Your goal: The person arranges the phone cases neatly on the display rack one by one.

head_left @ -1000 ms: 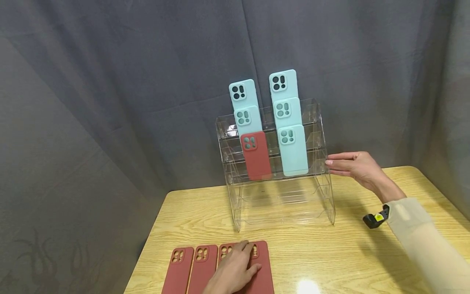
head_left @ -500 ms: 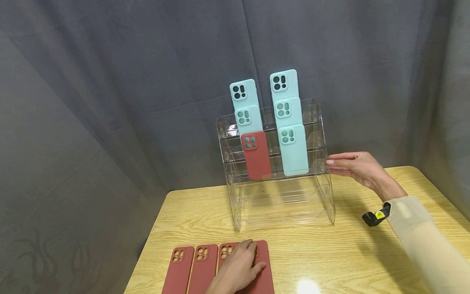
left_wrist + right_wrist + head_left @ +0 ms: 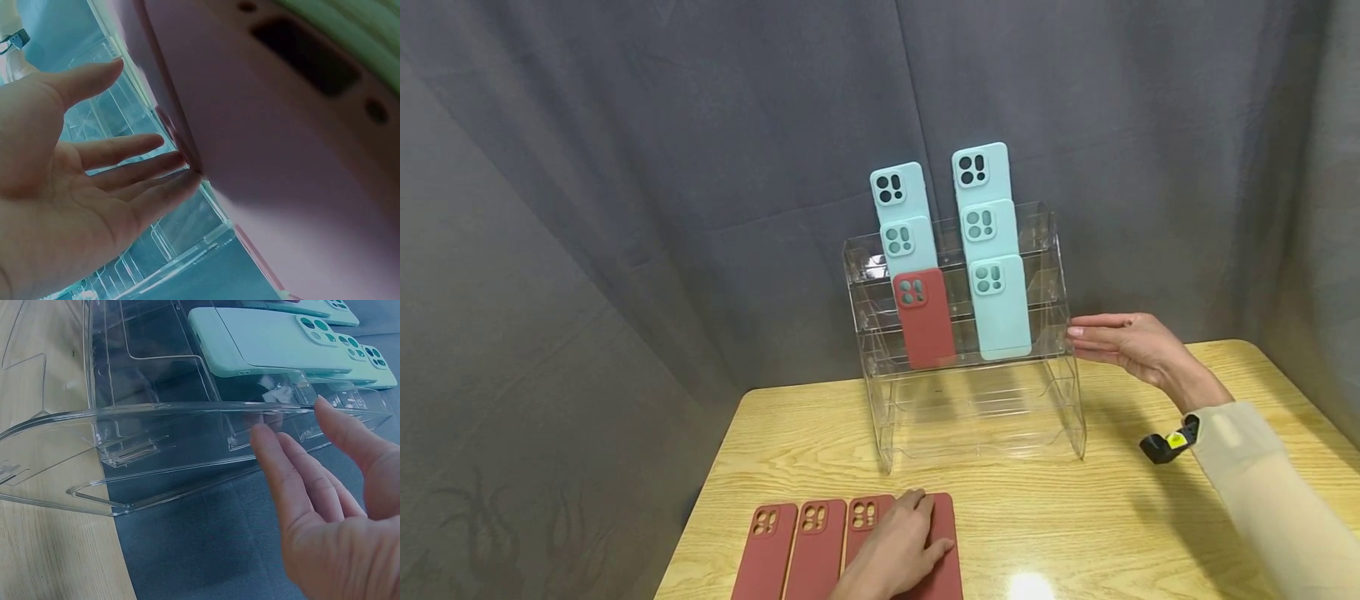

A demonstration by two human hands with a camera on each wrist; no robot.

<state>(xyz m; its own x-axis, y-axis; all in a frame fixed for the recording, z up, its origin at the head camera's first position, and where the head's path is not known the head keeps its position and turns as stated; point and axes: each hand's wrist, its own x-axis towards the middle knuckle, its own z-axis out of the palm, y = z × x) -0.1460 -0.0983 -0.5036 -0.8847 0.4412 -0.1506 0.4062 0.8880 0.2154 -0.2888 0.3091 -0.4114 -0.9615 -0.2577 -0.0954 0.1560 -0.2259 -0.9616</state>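
In the head view, my left hand (image 3: 898, 546) lies over the two rightmost red phone cases in a row on the table; the rightmost red phone case (image 3: 947, 571) shows past the thumb. The left wrist view has the fingertips right at the edge of a case, fingers extended and thumb spread. My right hand (image 3: 1138, 346) is at the right side of a clear acrylic display stand (image 3: 887, 417), fingers nearly straight. Seen from the right wrist, the thumb (image 3: 340, 428) meets the panel's edge. One red phone case (image 3: 928, 333) and several mint phone cases (image 3: 1002, 317) stand on its tiers.
Two more red phone cases (image 3: 763, 554) lie left of the hand on the wooden table (image 3: 1037, 517). Grey curtains (image 3: 700, 167) hang behind and on both sides. The stand's lower tiers hold no cases. A black wrist camera (image 3: 1161, 448) sits under the right sleeve.
My left hand has slid slightly to the right across the red phone cases, uncovering more of the third one. My right hand stays at the stand's side, nearly still.
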